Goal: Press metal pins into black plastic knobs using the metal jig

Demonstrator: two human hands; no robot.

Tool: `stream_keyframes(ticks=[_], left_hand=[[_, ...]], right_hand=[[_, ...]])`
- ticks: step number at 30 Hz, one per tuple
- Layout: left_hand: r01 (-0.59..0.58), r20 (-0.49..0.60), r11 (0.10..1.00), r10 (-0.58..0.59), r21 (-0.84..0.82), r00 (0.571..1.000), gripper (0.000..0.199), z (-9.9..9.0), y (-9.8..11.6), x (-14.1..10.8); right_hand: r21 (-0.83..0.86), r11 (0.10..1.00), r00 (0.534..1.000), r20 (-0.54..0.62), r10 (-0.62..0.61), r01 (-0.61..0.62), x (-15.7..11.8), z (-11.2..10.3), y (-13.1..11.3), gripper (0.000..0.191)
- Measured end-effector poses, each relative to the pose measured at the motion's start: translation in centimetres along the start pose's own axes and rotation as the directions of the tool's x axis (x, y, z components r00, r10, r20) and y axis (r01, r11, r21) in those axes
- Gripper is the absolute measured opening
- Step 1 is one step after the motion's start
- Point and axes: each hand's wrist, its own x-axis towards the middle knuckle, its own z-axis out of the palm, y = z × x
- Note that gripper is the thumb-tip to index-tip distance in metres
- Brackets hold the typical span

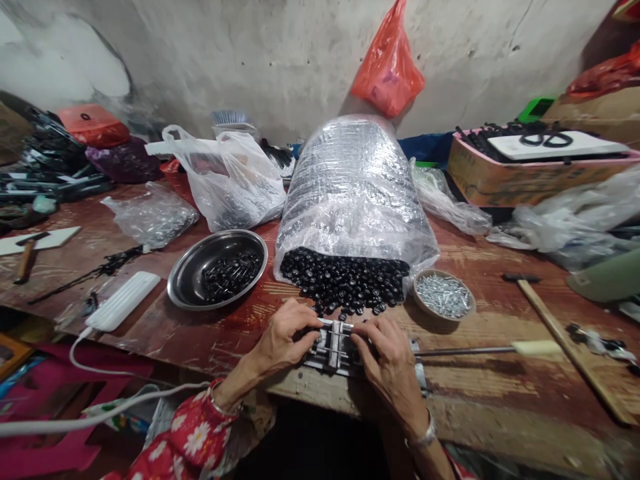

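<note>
i have both hands on a small metal fixture (336, 343) at the near edge of the table, right in front of me. it is a low, silvery frame with thin rods running across and a pale, worn-looking block standing over its middle; dark parts show near its ends, mostly covered by my fingers. my left hand (286, 337) is at its left end and my right hand (387, 350) at its right, each thumb bent close to the forefinger. i cannot tell whether either is pinching a small part or only resting on the frame.

just beyond the fixture, shiny black round pieces (345, 277) spill from the mouth of a big translucent sack (357, 180). a steel bowl (176, 295) to the left holds more black parts, and a small tub (446, 320) to the right is full of silvery metal pins (443, 293).

the table (493, 267) is reddish brown, its paint scuffed down to bare wood near me. a hammer (543, 308) lies across its right side, and a white power strip (124, 301) on its left. behind, a red bag (390, 73) hangs against a stained grey wall (280, 60), and scissors (557, 139) lie on a white board atop a carton (480, 175).
</note>
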Motion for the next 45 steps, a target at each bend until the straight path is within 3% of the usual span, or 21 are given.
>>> stream_keyframes(ticks=[9, 13, 21, 26, 30, 32, 35, 37, 39, 41, 43, 45], left_hand=[[0.057, -0.044, 0.996, -0.06, -0.075, 0.997, 0.011, 0.6, 0.0, -0.2], [0.137, -0.049, 0.987, -0.141, -0.085, 0.989, 0.012, 0.9, 0.3, -0.4], [0.22, -0.004, 0.975, -0.22, 0.04, 0.975, 0.013, 1.5, 0.6, -0.2], [0.24, 0.014, 0.97, -0.24, 0.028, 0.971, 0.011, 1.4, 0.6, -0.2], [0.211, 0.015, 0.977, -0.21, -0.016, 0.978, 0.012, 1.0, 0.3, -0.9], [0.177, 0.017, 0.984, -0.176, -0.032, 0.984, 0.019, 0.7, 0.2, -1.2], [0.132, 0.041, 0.991, -0.131, -0.025, 0.991, 0.033, 0.4, 0.2, -1.6], [0.099, 0.055, 0.995, -0.099, -0.002, 0.994, 0.041, 0.4, 0.2, -1.8], [0.058, 0.054, 0.998, -0.06, 0.036, 0.997, 0.049, 0.6, 0.0, -2.0], [0.027, 0.055, 0.996, -0.032, 0.087, 0.998, 0.057, 0.8, -0.2, -2.2], [0.01, 0.062, 0.99, -0.019, 0.142, 0.998, 0.066, 0.9, -0.4, -2.5], [0.014, 0.071, 0.979, -0.029, 0.202, 0.997, 0.071, 0.8, -0.5, -2.7]], right_hand=[[0.006, 1.0, 1.0, 0.008, 0.014, -0.014, 0.0, -0.1, -0.2, 0.012], [0.016, 1.0, 1.0, 0.004, 0.012, -0.012, 0.1, -0.2, -0.2, 0.012], [-0.008, 1.0, 1.0, 0.003, 0.023, -0.023, -0.1, 0.2, -0.1, 0.011], [-0.042, 0.998, 0.998, 0.022, 0.051, -0.05, 0.2, 0.2, -0.5, 0.01], [0.088, 0.996, 1.0, 0.014, 0.009, -0.01, -0.1, -0.9, -0.3, 0.013], [0.095, 0.995, 0.999, -0.054, 0.006, -0.001, -0.6, -2.2, 0.4, 0.015], [-0.11, 0.993, 0.974, -0.228, 0.009, -0.035, -1.7, -5.1, 3.0, 0.018], [-0.342, 0.936, 0.955, -0.295, -0.027, -0.079, -2.6, -7.2, 5.4, 0.023], [-0.571, 0.808, 0.961, -0.277, -0.024, -0.145, -3.5, -9.0, 7.6, 0.035], [-0.701, 0.704, 0.982, -0.189, -0.026, -0.117, -4.6, -10.5, 9.1, 0.044], [-0.753, 0.655, 0.997, -0.081, -0.012, -0.053, -5.9, -11.7, 9.7, 0.046], [-0.746, 0.666, 1.0, -0.009, 0.022, -0.022, -7.8, -12.6, 9.7, 0.044]])
